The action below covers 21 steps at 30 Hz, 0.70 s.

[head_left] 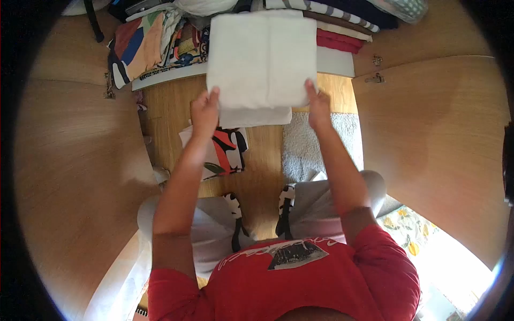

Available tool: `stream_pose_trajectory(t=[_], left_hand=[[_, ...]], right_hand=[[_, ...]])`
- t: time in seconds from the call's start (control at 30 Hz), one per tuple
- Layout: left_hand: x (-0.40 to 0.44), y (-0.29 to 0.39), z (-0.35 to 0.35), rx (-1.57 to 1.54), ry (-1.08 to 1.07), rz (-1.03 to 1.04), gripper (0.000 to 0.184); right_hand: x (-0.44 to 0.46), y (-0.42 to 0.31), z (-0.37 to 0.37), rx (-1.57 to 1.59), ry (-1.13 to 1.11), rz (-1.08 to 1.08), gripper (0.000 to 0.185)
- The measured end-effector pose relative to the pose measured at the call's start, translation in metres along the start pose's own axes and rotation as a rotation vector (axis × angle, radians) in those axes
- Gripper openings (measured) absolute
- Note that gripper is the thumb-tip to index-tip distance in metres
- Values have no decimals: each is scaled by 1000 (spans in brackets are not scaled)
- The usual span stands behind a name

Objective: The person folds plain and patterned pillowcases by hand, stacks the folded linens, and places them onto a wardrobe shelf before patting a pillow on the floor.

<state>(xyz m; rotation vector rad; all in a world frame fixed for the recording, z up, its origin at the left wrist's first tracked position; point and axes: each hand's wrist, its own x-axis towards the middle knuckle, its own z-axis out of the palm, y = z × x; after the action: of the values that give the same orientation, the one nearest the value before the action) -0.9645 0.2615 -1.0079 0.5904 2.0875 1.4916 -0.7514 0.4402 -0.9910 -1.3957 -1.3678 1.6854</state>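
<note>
We have the white folded cloth in both hands, out at the far centre. Left hand is closed on its left edge by the near corner, thumb on top. Right hand does the same on the right edge. Both grips pinched down to the cloth's thickness; fingers underneath are mostly hidden. Cloth lies flat and squared, with a crease line running near to far.

A second white layer shows past its near edge. We can't tell if that is the same piece or another below.

Far side: the cloth blocks our view of the middle of the shelf. Can't tell if it touches anything there. To its left on the shelf, a multicoloured folded fabric; to its right, a stack with a red fabric low down and a striped one higher up.

On the wood floor, nearer than the cloth: a patterned fabric in orange, black and white on the left, a grey rug on the right. Wooden doors stand either side of us, left and right. Our black-and-white socks show between our knees.
</note>
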Motion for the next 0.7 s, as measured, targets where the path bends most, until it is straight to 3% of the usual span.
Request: stream_pose_trajectory(t=[0.07, 0.13, 0.23, 0.3, 0.37, 0.43, 0.53, 0.67, 0.7], left_hand=[[2, -81, 17, 162, -31, -9, 33], [-19, -119, 28, 234, -34, -61, 32], [-29, -144, 37, 423, 56, -190, 32], [-31, -155, 35, 69, 7, -143, 31], [-48, -167, 35, 116, 55, -119, 31], [-50, -168, 33, 164, 114, -86, 32], [-43, -149, 38, 247, 179, -55, 33], [-29, -108, 35, -116, 131, -53, 35], [-31, -104, 32, -255, 102, -66, 36]], right_hand=[[15, 75, 3, -190, 67, 15, 54], [37, 174, -2, -231, 61, 28, 45], [22, 184, 1, -289, 38, 111, 39], [18, 190, 0, -175, 45, 53, 37], [18, 196, -3, -52, 62, -21, 35], [27, 214, -3, -244, 104, 9, 28], [28, 182, 6, -416, 184, -26, 32], [18, 134, 9, -334, 112, -237, 32], [11, 128, 8, -165, 138, -266, 32]])
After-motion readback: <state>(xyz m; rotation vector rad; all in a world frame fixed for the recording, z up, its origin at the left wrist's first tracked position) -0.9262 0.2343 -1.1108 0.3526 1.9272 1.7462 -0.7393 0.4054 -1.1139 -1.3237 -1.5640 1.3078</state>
